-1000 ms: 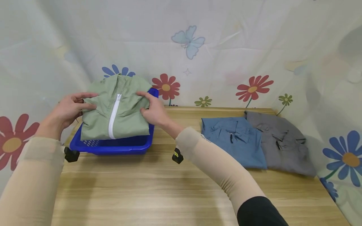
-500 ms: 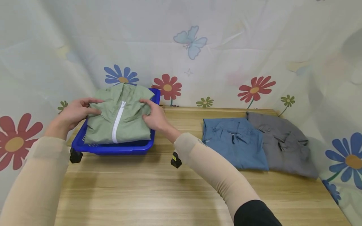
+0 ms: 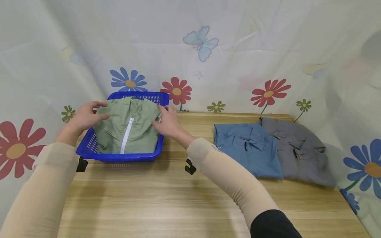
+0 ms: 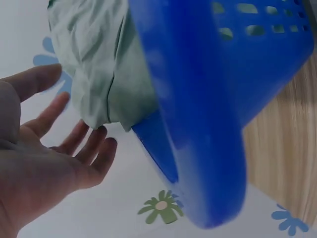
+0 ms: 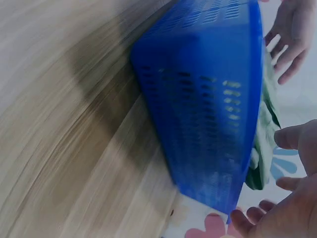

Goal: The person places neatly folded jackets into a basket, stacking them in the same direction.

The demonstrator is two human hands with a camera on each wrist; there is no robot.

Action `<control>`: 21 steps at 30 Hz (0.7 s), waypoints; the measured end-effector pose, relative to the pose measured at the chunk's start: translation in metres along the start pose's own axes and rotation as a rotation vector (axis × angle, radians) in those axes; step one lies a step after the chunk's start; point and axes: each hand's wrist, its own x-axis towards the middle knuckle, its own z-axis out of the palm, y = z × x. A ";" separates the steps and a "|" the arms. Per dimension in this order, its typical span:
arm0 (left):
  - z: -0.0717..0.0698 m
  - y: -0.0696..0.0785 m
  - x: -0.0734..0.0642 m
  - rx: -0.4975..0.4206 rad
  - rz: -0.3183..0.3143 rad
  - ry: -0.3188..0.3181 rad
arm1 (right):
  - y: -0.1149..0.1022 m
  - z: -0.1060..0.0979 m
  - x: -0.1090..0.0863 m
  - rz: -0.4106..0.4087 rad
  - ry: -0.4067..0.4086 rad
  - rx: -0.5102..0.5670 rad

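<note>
A folded light green jacket [image 3: 116, 127] with a white zip lies inside a blue plastic basket [image 3: 125, 158] at the left of the table. My left hand [image 3: 84, 117] is at the jacket's left edge, and the left wrist view shows its fingers spread and loosely bent, with fingertips close to the cloth [image 4: 99, 74]. At the basket's right side is my right hand [image 3: 169, 122], thumb and fingers apart. In the right wrist view, nothing sits between that hand's thumb and fingers, and the basket wall [image 5: 198, 114] hides most of the jacket.
To the right on the wooden table [image 3: 166, 201] lie a folded blue garment [image 3: 247, 148] and a folded grey garment [image 3: 303, 158], their edges meeting. A flower-printed curtain [image 3: 232, 66] hangs behind the table and along its sides.
The green jacket has gone down from above the rim into the basket, and the basket's back rim now shows. Both hands have let go of the cloth.
</note>
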 end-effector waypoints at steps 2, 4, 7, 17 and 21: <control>0.003 0.003 0.001 0.081 0.024 0.005 | 0.004 0.000 -0.001 -0.020 -0.021 -0.040; 0.007 0.005 0.003 0.169 0.052 -0.021 | 0.007 0.000 -0.001 -0.032 -0.054 -0.087; 0.011 0.009 0.008 0.272 0.080 -0.105 | 0.010 0.002 -0.003 -0.030 -0.107 -0.127; 0.024 0.023 0.019 0.472 0.057 -0.245 | 0.016 0.005 -0.003 -0.033 -0.147 -0.176; 0.032 0.025 0.023 0.488 0.048 -0.283 | 0.017 0.006 -0.004 -0.059 -0.196 -0.286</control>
